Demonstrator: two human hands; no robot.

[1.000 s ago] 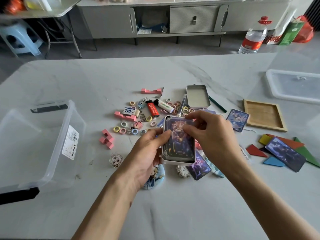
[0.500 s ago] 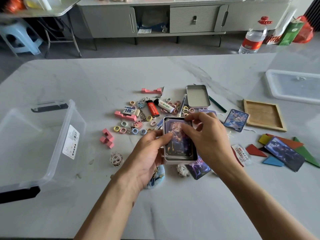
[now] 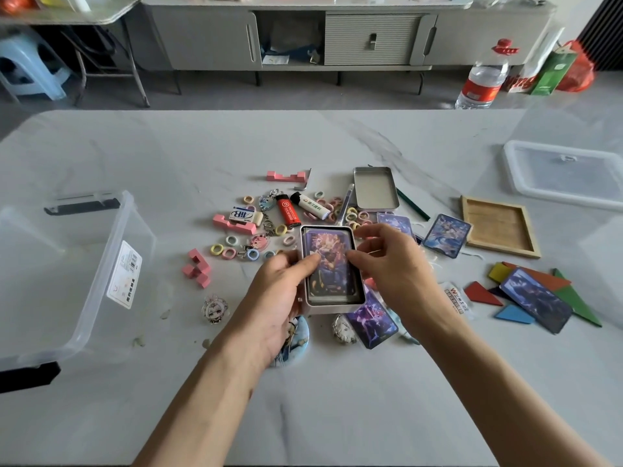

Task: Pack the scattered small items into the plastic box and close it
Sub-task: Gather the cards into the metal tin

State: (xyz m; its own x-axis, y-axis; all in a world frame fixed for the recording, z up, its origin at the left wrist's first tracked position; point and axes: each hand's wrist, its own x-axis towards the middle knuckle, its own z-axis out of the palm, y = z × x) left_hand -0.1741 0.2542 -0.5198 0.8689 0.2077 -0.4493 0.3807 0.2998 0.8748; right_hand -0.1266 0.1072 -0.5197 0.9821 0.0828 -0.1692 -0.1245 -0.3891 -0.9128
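Card tin point(image 3: 337, 308), 1: rigid, light, slick (cards point(image 3: 332, 279) loose inside); hold by long edges. Left hand point(image 3: 273, 298), right hand point(image 3: 394, 274) both grip it.

Metal tin point(image 3: 337, 310) matt; cards point(image 3: 446, 235) glossy; clear plastic box point(image 3: 111, 251); wood tray point(image 3: 500, 230).

A pale, marble-patterned table point(image 3: 303, 399) carries a spread of odds and ends: a clear plastic box point(image 3: 67, 281) at its left edge, the box's lid point(image 3: 566, 176) at far right. Mid-table lie a red lighter point(image 3: 289, 212) beside a white lighter point(image 3: 310, 206), an eraser point(image 3: 244, 215), pink blocks point(image 3: 199, 269), pastel rings point(image 3: 217, 249) and a tin lid point(image 3: 374, 188). To the right sit a wooden tray point(image 3: 499, 230) and coloured tangram pieces point(image 3: 478, 293) – a dark card point(image 3: 536, 299) lies across them, a blue card point(image 3: 446, 235) just beside the tray.
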